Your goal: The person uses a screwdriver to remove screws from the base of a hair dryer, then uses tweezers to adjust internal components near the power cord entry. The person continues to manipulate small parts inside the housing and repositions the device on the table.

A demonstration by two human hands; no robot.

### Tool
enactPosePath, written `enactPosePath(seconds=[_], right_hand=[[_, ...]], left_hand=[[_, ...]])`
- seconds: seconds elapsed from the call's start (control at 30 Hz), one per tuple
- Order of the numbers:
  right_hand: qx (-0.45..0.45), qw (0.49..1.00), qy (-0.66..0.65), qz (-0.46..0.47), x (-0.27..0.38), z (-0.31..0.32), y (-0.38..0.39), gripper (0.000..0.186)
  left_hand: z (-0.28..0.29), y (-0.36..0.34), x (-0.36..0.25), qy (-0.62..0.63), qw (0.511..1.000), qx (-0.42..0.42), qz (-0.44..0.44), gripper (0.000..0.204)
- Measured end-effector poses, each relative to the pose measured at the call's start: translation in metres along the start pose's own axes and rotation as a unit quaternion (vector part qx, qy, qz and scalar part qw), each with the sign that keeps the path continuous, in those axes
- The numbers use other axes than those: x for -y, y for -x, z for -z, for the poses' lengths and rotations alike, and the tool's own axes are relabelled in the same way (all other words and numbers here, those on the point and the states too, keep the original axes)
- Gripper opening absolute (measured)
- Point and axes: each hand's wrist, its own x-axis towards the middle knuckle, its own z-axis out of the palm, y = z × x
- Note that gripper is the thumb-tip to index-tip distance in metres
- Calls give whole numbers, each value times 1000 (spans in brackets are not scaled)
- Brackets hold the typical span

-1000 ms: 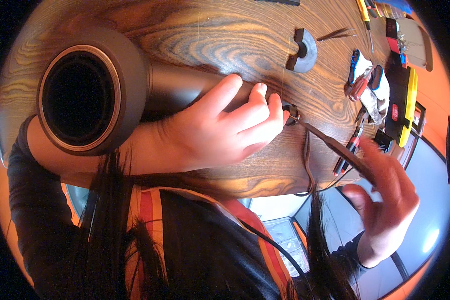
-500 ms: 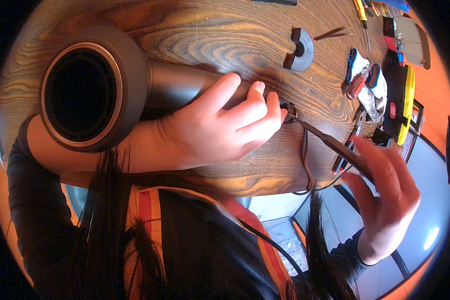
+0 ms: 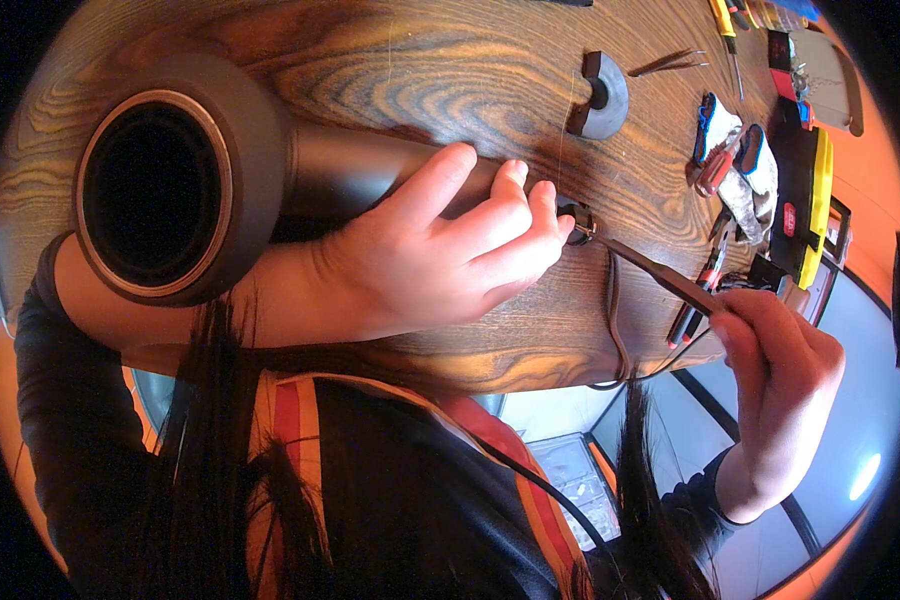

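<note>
Head view, looking down over a dark-grained wooden table (image 3: 400, 70): at far left, a grey hair dryer (image 3: 185, 190) lies on its side, its round open barrel facing the camera and its handle running rightward across the tabletop. The left hand (image 3: 440, 265) is wrapped over the far end of that handle, fingers curled closed around it and pressing it to the wood. Just past the fingertips, at the base of the handle where the dark cord (image 3: 615, 320) leaves it, the tip of a slim dark tool (image 3: 655, 275) touches the cord collar. The cord drops down over the table's near edge. The tool slants down to the right into the right hand (image 3: 780, 375), which is closed on its rear end, pinched between thumb and fingers off the table's near edge. Above the tool, a small grey ring-shaped part (image 3: 602, 97) lies on the wood. Further right, near the table's edge, lie blue-handled pliers (image 3: 725, 135), a red-handled tool (image 3: 705, 290) and a black-and-yellow device (image 3: 805, 200). Long dark hair and a dark jacket with orange stripes fill the lower part of the frame.
</note>
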Motion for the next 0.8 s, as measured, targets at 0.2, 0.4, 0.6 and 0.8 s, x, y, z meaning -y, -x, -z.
enactPosePath(seconds=[0.2, 0.4, 0.6, 0.8], right_hand=[[-37, 992, 47, 110, -1, 2, -3, 19], [-18, 1000, 9, 6, 5, -1, -2, 16], [-47, 996, 11, 70, 3, -1, -2, 11], [-19, 1000, -12, -7, 2, -1, 0, 18]], left_hand=[[0, 0, -1, 9, 1000, -15, 6, 14], [0, -1, -1, 16, 1000, -13, 9, 14], [0, -1, -1, 18, 1000, -10, 10, 15], [1, -1, 0, 17, 1000, 3, 7, 15]])
